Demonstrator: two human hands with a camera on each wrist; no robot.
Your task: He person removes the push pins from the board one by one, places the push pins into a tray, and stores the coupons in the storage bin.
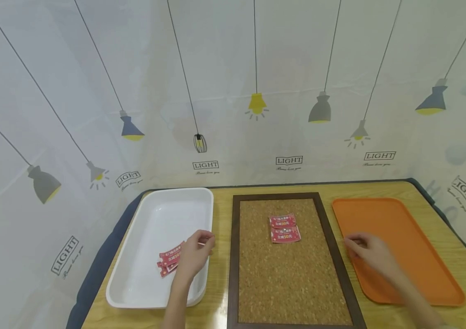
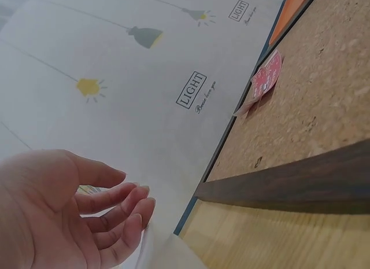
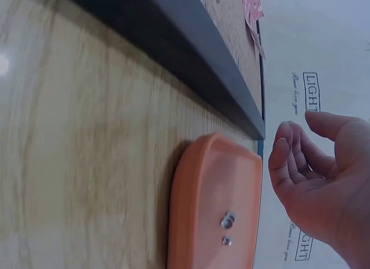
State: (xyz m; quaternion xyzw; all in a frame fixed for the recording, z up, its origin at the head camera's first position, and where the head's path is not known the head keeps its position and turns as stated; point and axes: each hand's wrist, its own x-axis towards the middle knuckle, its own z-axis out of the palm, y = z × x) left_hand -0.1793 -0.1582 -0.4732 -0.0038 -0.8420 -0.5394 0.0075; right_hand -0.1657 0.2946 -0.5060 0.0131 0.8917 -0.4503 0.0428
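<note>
My left hand (image 1: pixel 195 250) hovers over the right rim of the white tray (image 1: pixel 134 278), fingers loosely bent. In the left wrist view its thumb stands apart from the fingers and no held thing shows. Several red coupons (image 1: pixel 170 257) lie in that tray, partly hidden by the hand. My right hand (image 1: pixel 370 251) is above the left side of the orange tray (image 1: pixel 414 256), its fingers loosely curved and holding nothing. Between the hands, two red coupons (image 1: pixel 284 221) sit one above the other on the cork board (image 1: pixel 290 283), with a small shiny pin (image 1: pixel 285 230) where they meet.
A dark wooden frame (image 3: pixel 191 43) borders the cork board. Small clear pins (image 3: pixel 228 221) lie in the orange tray. Everything stands on a wood-grain table (image 1: pixel 218 292), backed by a pale wall cloth (image 1: pixel 233 137) printed with lamps.
</note>
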